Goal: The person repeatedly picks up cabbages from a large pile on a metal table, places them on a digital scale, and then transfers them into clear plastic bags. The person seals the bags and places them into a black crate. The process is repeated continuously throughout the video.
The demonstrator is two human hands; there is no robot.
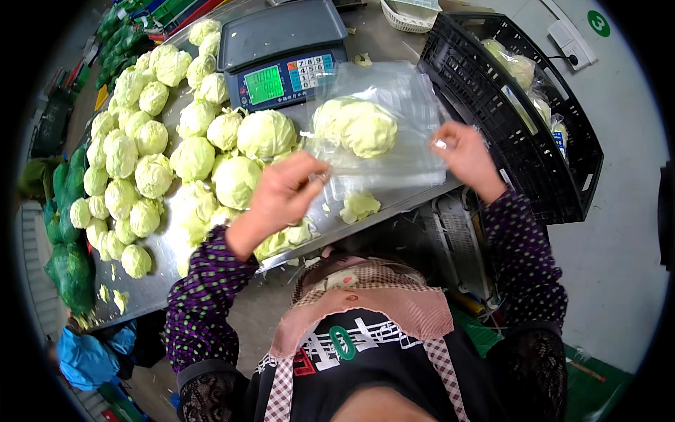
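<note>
A pale green cabbage (365, 129) lies inside a clear plastic bag (415, 105), on top of more flat clear bags on the metal table. On the bag's left side, my left hand (285, 193) is closed with its fingertips pinching the thin plastic edge. My right hand (465, 156) pinches the plastic at the opposite side, with a small whitish bit of it showing between thumb and finger. A loose cabbage leaf (360, 207) rests below the bag, near the table's front edge.
Many cabbages (153, 176) cover the left of the metal table (158, 285). Behind stands a digital scale (278, 53) with a lit display. A black crate (485, 105) holding bagged cabbages tilts at the right. Green net sacks (70, 278) line the far left.
</note>
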